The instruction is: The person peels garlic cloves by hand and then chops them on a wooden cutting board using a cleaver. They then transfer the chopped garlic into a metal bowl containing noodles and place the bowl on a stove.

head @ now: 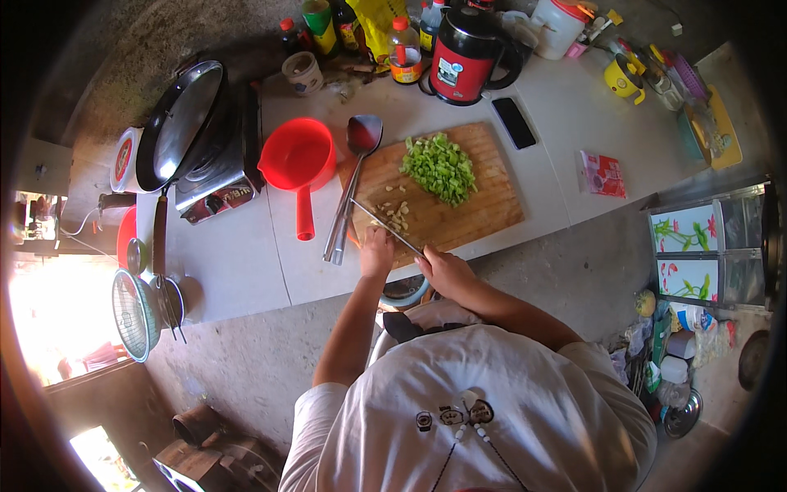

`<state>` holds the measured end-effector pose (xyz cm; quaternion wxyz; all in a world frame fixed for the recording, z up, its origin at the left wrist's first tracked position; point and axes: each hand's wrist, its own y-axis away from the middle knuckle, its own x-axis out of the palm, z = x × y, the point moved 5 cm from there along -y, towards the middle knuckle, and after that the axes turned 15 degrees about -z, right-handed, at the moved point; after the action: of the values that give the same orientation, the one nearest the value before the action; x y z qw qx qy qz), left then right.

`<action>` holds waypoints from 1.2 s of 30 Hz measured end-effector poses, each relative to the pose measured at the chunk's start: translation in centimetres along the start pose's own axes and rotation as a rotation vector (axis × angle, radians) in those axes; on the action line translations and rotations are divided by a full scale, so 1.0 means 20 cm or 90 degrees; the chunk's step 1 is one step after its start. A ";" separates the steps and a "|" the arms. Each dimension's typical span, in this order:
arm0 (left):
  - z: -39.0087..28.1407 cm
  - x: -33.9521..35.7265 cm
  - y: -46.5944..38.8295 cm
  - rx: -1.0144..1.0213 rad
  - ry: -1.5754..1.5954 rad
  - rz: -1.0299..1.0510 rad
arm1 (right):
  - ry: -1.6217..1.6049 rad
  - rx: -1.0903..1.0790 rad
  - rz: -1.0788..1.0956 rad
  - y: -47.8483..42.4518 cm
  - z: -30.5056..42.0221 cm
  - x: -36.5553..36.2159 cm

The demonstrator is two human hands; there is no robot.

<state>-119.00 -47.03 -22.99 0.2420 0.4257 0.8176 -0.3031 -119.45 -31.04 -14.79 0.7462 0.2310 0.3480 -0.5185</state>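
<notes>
A wooden cutting board lies at the counter's near edge. Chopped green vegetable pieces are heaped on its far half, and pale chopped pieces, perhaps garlic, lie scattered on its left part. My right hand grips a kitchen knife, its blade slanting up and to the left beside the pale pieces. My left hand is at the board's near left edge, close to the blade, with its fingers bent downward; whether it pinches a piece is hidden. A metal spatula and a ladle lie along the board's left side.
Left of the board are a red plastic dipper and a gas stove with a tilted wok. Behind stand an electric kettle and a sauce bottle. A smartphone and a red packet lie to the right.
</notes>
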 end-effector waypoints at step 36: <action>0.00 0.06 -0.32 0.068 -0.175 0.241 | -0.025 0.042 -0.008 -0.11 -0.08 -0.11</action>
<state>-125.09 -49.17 -21.93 0.3808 0.5381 0.6655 -0.3502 -122.41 -29.30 -14.15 0.7415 0.2435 0.3175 -0.5385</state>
